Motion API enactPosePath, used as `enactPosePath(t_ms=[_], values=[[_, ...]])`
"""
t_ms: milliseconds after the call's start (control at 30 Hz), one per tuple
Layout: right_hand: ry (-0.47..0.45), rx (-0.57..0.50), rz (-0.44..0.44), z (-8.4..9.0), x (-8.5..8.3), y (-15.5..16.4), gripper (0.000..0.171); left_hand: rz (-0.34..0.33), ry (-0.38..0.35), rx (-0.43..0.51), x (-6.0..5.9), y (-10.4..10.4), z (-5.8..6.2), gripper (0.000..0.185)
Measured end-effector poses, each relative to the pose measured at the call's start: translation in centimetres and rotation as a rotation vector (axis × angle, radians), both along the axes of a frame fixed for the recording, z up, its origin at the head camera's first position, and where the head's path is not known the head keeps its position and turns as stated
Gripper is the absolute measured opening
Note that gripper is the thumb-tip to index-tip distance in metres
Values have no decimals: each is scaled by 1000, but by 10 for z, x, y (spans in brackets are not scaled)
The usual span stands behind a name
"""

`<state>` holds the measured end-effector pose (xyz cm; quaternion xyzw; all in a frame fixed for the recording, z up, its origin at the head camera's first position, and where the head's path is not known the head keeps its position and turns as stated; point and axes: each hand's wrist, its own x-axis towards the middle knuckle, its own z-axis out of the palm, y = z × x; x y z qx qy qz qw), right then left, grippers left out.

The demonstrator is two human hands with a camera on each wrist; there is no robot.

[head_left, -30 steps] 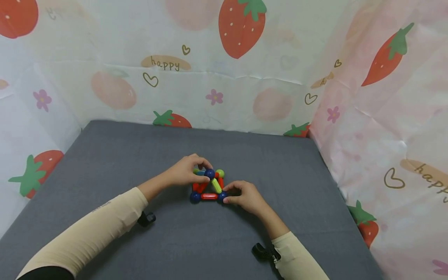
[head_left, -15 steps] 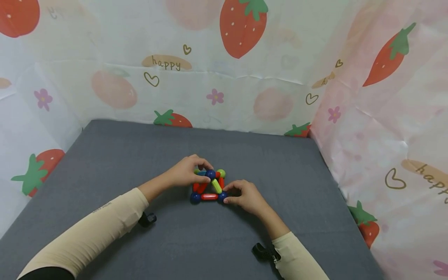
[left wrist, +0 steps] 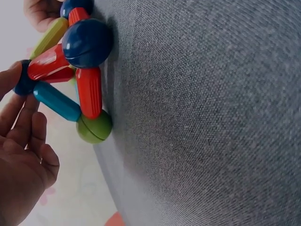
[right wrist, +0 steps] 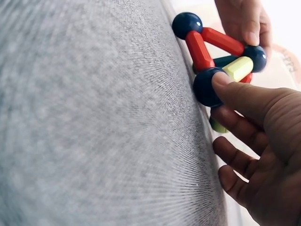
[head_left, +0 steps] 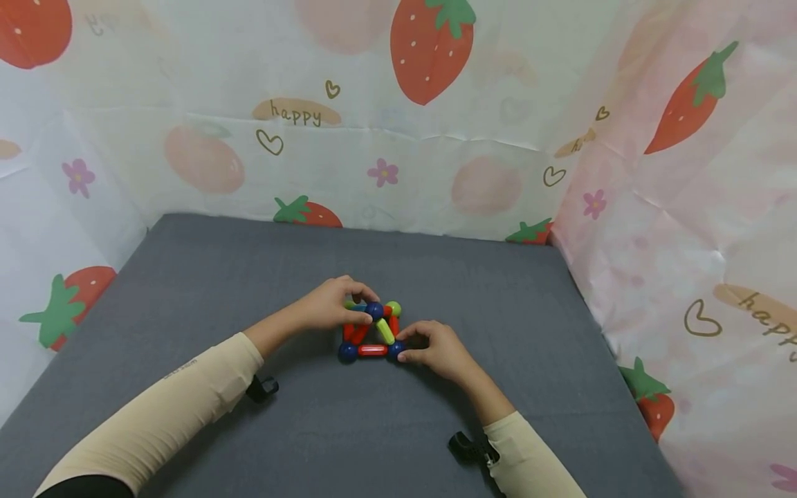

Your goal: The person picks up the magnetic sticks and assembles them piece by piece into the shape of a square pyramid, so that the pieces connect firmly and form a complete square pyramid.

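a small pyramid of magnetic rods and balls (head_left: pixel 372 330) stands at the middle of the grey table (head_left: pixel 187 290). the left hand (head_left: pixel 330 308), coming from 8 o'clock, curls over the top, its fingers (left wrist: pixel 21 127) pinching the dark blue apex ball (head_left: pixel 373 310). the right hand (head_left: pixel 436 349), at 4 o'clock of the toy, presses its thumb on the dark blue corner ball (right wrist: pixel 209 87) at the base while the other fingers (right wrist: pixel 235 155) hang loosely spread just beside it. a red rod (head_left: pixel 372 350) lies flat along the near edge, a yellow-green rod (head_left: pixel 385 330) slants upward, and a green ball (left wrist: pixel 94 127) sits at the far left corner. strawberry-print sheets (head_left: pixel 405 138) enclose the table from 9 to 3 o'clock.
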<state>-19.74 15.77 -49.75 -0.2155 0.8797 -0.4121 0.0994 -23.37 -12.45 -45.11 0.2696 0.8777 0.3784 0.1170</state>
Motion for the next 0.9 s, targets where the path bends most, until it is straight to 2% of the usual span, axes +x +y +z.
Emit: enactPosePath(t_ms=[467,900], values=[[-22,4,0,-1,0,-1,26,-5,-18,-8,-1,-3,-2,31],[-14,59,26,6,-1,-1,26,-7,24,22,0,-2,-4,33]])
